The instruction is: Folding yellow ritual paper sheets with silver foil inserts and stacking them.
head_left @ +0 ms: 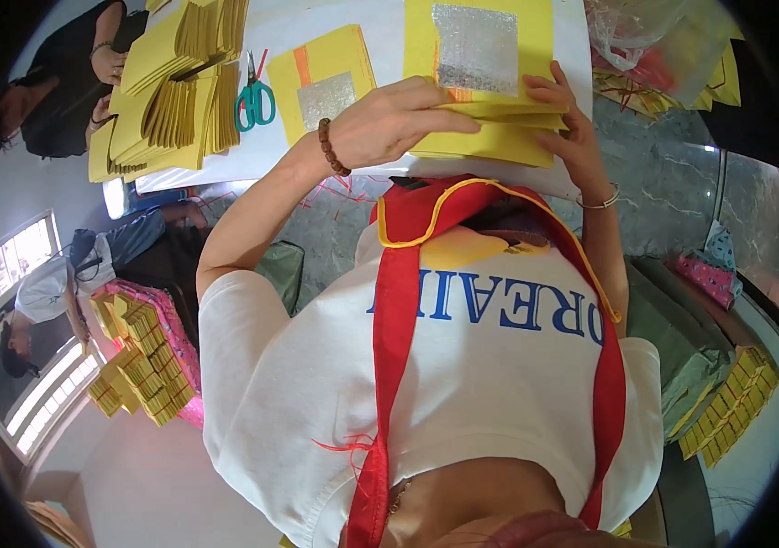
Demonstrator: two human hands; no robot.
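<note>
A yellow paper sheet (540,41) with a silver square lies in front of me, its near edge folded up over more yellow paper. My left hand (399,119) has its fingers pressed along that fold from the left, a brown bead bracelet at the wrist. At the right end, my right hand (570,128) holds the folded edge between thumb and fingers. To the left lies another yellow sheet (353,55) with a silver square and an orange strip. Teal-handled scissors (253,85) rest beside it. Further left stand stacks of folded yellow papers (179,110).
A person in black (65,82) sits at the table's left, hands by the stacks. Another person (47,288) is farther back, near piled yellow bundles (147,361). A clear plastic bag (636,41) lies beyond the table's (380,23) right edge. More bundles (732,402) sit at right.
</note>
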